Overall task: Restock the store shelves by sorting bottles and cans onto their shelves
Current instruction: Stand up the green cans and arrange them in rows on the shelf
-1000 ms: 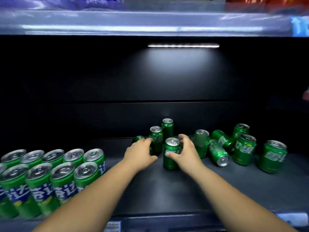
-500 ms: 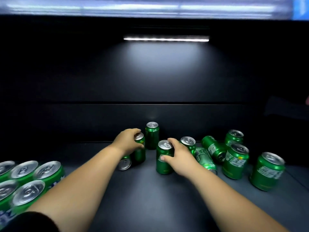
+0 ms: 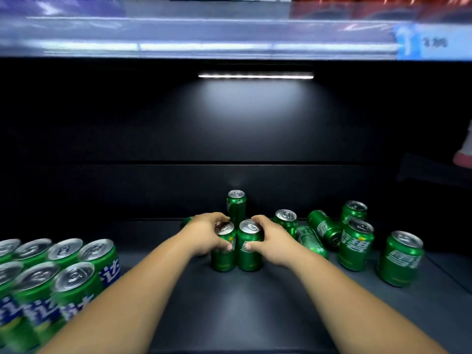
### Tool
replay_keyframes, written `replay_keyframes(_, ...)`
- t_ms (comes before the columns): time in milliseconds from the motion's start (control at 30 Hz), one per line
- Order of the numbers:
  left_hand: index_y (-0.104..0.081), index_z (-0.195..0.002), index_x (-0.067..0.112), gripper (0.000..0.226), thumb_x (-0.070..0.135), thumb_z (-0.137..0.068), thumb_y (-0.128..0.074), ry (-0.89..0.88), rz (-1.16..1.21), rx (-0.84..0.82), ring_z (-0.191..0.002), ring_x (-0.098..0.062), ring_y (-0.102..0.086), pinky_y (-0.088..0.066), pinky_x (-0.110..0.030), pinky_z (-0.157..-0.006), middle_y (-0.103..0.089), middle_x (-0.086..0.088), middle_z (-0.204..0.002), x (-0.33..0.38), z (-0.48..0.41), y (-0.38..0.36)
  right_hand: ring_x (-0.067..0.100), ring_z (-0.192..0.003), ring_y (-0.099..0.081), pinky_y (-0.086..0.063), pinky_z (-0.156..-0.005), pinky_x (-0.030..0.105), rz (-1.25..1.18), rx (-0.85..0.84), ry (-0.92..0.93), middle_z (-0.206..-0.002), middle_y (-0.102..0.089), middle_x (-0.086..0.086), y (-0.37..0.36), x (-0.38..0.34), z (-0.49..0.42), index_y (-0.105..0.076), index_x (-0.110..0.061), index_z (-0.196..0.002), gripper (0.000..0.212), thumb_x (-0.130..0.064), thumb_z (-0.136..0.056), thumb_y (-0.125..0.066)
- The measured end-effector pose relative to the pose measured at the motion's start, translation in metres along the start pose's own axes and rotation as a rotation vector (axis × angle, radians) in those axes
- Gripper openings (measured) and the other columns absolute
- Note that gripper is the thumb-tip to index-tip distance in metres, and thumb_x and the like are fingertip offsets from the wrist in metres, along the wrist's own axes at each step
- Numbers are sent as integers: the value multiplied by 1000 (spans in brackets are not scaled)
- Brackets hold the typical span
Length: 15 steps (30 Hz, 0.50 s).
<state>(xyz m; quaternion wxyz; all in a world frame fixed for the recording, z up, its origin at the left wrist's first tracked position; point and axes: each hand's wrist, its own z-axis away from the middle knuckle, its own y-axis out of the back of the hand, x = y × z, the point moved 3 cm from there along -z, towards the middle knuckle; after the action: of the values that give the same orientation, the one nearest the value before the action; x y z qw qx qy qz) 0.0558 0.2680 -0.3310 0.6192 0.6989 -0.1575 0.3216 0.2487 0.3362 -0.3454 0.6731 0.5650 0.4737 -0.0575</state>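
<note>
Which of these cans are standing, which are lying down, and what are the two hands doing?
left front can, upright, held.
right front can, upright, held.
left hand, grips the left front can.
right hand, grips the right front can.
slim rear can, upright.
near fallen can, on its side.
far fallen can, on its side.
far-right can, upright.
left block of cans, upright, packed in rows.
light strip, lit.

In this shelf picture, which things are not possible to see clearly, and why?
Head view only:
1. Mostly hidden by the left hand: green can behind it.
2. Motion-blurred, labels unreadable: upper-shelf goods.
3. Blurred: price tag.
4. Cut off by right edge: pink object.
</note>
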Motion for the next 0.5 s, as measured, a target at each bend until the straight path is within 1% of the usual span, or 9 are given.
replay_keyframes(133,-57,-137,25,87,24,-58,-93,-54,4,-6,-114,-6,-60,-47,-24,-100,-65,10,-128,0,27,1,12,-114,-60,-49,-98,29,-11,-1,0,-124,-62,-5,-3,-7,20,-48,-27,-134,68,-28,-75,-83)
replay_keyframes(200,-58,-136,23,85,21,-59,-93,-57,25,-8,-112,-4,-60,-46,-15,-92,-65,10,-127,-1,40,2,11,-112,-60,-48,-95,26,-17,-8,-8,-122,-63,-7,-5,-11,30,-51,-26,-130,62,-26,-76,-83)
replay_keyframes(267,-58,-136,24,83,19,-61,-93,-59,31,-13,-110,-2,-58,-40,-7,-82,-64,12,-123,-2,51,3,10,-108,-61,-50,-94,28,-25,-15,-14,-116,-64,-10,-7,-14,39,-54,-27,-121,53,-24,-76,-83)
replay_keyframes(300,-58,-136,25,83,20,-61,-93,-61,33,-14,-109,-2,-58,-39,-7,-82,-63,13,-122,-3,57,4,9,-106,-62,-51,-92,27,-31,-20,-15,-114,-65,-10,-8,-16,44,-54,-27,-118,51,-23,-76,-83)
replay_keyframes(367,-58,-136,27,83,23,-61,-93,-70,25,-14,-110,-1,-57,-39,-11,-87,-63,14,-124,-4,69,6,7,-102,-61,-49,-87,24,-35,-32,-16,-112,-63,-11,-11,-21,55,-54,-26,-117,50,-22,-77,-83)
replay_keyframes(400,-58,-136,28,83,25,-61,-93,-71,18,-16,-111,-1,-57,-40,-13,-90,-63,14,-126,-4,74,7,6,-102,-60,-49,-87,24,-37,-36,-19,-113,-63,-11,-13,-23,60,-53,-26,-118,51,-22,-77,-83)
replay_keyframes(500,-58,-135,30,82,29,-60,-93,-85,-7,-28,-113,-1,-55,-40,-16,-92,-61,16,-130,-7,89,12,8,-102,-61,-51,-95,33,-38,-40,-38,-113,-63,-13,-22,-29,77,-52,-31,-117,53,-27,-74,-83)
